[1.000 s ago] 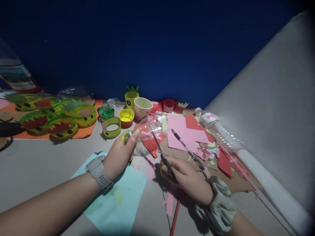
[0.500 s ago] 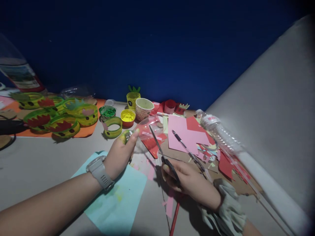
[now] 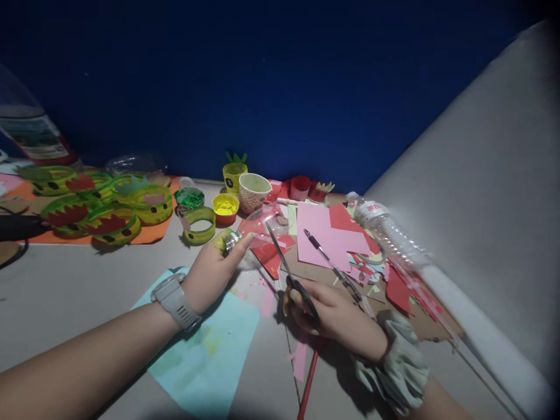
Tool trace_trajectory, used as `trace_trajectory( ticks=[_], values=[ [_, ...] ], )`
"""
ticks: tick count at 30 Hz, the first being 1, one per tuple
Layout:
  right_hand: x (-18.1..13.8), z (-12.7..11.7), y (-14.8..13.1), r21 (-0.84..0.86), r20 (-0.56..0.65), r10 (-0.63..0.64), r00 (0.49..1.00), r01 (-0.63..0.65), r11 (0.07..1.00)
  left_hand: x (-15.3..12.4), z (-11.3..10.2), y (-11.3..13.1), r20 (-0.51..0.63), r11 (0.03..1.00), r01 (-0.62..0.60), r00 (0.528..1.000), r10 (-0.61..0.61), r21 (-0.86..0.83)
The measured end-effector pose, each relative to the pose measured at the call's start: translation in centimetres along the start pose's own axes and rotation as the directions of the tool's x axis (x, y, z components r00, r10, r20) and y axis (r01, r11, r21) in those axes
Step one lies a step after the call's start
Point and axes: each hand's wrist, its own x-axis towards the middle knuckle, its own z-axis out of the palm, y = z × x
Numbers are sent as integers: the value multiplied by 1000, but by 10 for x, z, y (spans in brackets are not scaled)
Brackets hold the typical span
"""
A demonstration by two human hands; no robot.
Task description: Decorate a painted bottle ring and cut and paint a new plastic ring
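Observation:
My left hand (image 3: pixel 219 262), with a grey watch on its wrist, is closed around the near end of a clear plastic bottle piece (image 3: pixel 265 220). A shiny ridged part shows between its thumb and fingers. Black-handled scissors (image 3: pixel 280 255) sit in my right hand (image 3: pixel 321 312), fingers in the loops, a green scrunchie on that wrist. The blades point up and away, their tips overlapping the clear plastic; whether they touch it I cannot tell. Beneath the plastic lies red paper (image 3: pixel 268 259). A pen (image 3: pixel 332 265) rests on pink paper (image 3: pixel 321 236) beyond my right hand.
Yellow-green rings with faces (image 3: pixel 111 224) crowd an orange sheet (image 3: pixel 153 235) at left. Pots of green paint (image 3: pixel 190 198) and yellow paint (image 3: pixel 226 205) stand near a patterned cup (image 3: pixel 254 195). A clear bottle (image 3: pixel 391 233) lies at right. Light-blue paper (image 3: pixel 205 361) lies below my left arm.
My left thumb has shifted slightly to the right along the plastic piece. Both hands keep their holds, and the whole view has moved a little.

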Motion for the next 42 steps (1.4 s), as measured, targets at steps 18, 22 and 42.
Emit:
trace_trajectory(
  ticks=[18, 22, 42],
  values=[
    [5, -3, 9, 83, -1, -69, 998, 69, 994, -2, 3, -1, 99, 1000, -13, 995, 13, 2],
    [7, -2, 9, 97, -16, -72, 997, 73, 993, -1, 2, -2, 77, 1000, 16, 997, -17, 12],
    [7, 4, 14, -92, -56, -190, 980, 184, 979, -1, 4, -8, 38, 990, 36, 999, -31, -136]
  ],
)
